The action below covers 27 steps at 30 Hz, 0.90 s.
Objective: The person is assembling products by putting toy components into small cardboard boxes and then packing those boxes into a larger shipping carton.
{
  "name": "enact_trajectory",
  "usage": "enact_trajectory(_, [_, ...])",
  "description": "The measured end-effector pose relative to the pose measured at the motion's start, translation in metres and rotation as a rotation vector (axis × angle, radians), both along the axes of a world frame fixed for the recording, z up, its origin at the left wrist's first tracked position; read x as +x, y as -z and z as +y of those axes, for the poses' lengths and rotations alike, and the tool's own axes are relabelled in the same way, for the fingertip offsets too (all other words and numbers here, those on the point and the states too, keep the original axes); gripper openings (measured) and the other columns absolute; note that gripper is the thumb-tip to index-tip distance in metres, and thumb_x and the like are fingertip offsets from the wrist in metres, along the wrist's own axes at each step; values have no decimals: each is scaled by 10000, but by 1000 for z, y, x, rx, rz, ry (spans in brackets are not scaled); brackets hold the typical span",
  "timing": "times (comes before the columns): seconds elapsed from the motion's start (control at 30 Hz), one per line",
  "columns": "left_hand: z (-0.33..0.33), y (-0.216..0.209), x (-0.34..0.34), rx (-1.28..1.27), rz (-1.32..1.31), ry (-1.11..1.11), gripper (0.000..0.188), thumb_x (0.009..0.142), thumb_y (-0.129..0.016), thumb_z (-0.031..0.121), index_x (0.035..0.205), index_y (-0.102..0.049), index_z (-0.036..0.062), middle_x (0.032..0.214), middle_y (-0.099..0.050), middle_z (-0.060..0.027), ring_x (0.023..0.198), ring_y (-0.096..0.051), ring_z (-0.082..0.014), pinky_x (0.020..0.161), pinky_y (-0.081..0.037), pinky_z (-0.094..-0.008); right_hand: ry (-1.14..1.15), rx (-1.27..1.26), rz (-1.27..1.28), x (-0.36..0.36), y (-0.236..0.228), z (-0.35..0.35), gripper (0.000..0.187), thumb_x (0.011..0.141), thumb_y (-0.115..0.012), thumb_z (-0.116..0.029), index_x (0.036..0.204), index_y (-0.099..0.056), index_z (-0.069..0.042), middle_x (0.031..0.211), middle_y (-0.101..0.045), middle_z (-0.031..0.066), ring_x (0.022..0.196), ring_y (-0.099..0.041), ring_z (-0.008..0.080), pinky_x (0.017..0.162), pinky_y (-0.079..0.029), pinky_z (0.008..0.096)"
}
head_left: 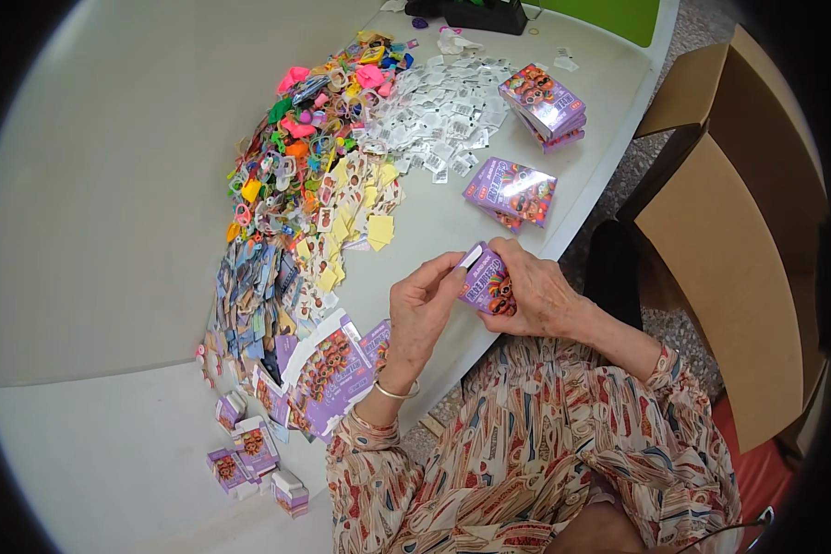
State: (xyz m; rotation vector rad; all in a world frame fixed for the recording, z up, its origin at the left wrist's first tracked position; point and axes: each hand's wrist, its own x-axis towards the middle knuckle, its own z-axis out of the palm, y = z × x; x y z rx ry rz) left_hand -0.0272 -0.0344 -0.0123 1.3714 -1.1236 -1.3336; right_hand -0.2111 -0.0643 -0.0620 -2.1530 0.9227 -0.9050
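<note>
A small purple printed box [486, 277] is held between my two hands over the table's near edge. My left hand [422, 309] pinches its left end, where a pale strip of the box's edge or flap shows by the thumb. My right hand [537, 291] wraps round the other side, with fingers at the top and bottom. Flat purple box blanks [328, 374] lie beside my left wrist. Beyond my hands stand a low stack of purple boxes [512, 192] and a taller stack [542, 100].
Colourful small toys [295, 138], white sachets [443, 106], yellow papers [379, 231] and bluish cards [252, 300] form a long heap on the table. Several small purple cartons [252, 441] lie at the lower left. A large brown cardboard box [725, 268] stands open at the right.
</note>
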Motion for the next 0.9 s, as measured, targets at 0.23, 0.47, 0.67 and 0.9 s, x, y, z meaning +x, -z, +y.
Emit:
enact_trajectory(0.23, [16,5,-14,-232,-404,29,320,903,-545,-25,1220,-585,-39,1120,-662,-150,944,-634,-158,844,-487,-272,-3,43,18,-2,2,1,823,672,-762,-227,1286,-277,28,995,-508,230,781,-617,392,611,-528,436])
enact_trajectory(0.47, [27,14,-27,-439,-547,-11,354,860,-513,-79,1205,-584,-48,1197,-615,-201,1019,-628,-295,905,-470,-331,-9,60,3,-1,5,3,857,676,-759,-246,1316,-259,30,1035,-500,234,794,-619,410,623,-527,456])
enact_trajectory(0.67, [20,15,-18,-375,-506,59,357,859,-520,-68,1211,-575,-38,1174,-615,-185,984,-635,-299,861,-491,-333,-16,-3,-9,-3,-3,3,852,656,-788,-244,1302,-296,13,1065,-502,246,781,-621,421,652,-527,445])
enact_trajectory(0.9, [20,2,-18,-429,-704,135,306,893,-551,-32,1197,-581,-34,1106,-633,-169,990,-635,-230,848,-492,-306,-41,47,31,-8,-5,3,858,651,-781,-240,1318,-298,-1,1039,-539,222,810,-624,408,663,-530,448])
